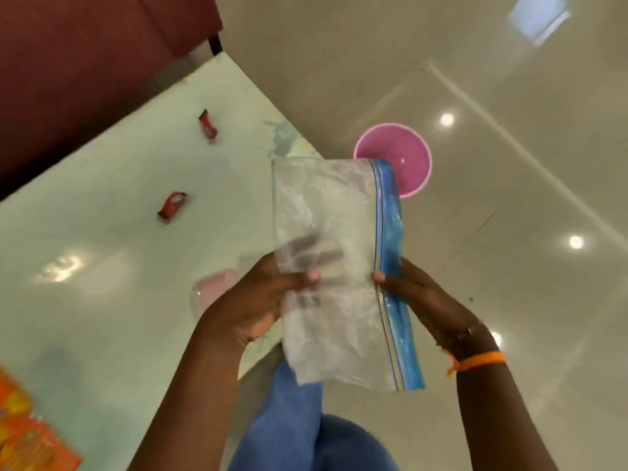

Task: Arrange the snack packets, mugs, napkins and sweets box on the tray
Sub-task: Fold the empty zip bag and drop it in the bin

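I hold a clear zip-lock bag [334,232] with a blue seal strip in front of me, above the table's right edge. My left hand [261,300] grips its closed side, with fingers showing through the plastic. My right hand [418,294] pinches the blue seal edge. The bag looks empty. Two small red sweet wrappers [208,124] [171,205] lie apart on the pale green table [102,283]. An orange snack packet [27,433] sits at the table's near left corner. A pale pink object [212,287] lies on the table, partly hidden behind my left hand.
A pink plastic bowl or bucket [394,154] stands on the glossy beige tiled floor [509,232] just past the table's right edge. A dark red sofa or cabinet [85,62] runs along the table's far side. My blue-jeaned legs [306,436] are below the bag.
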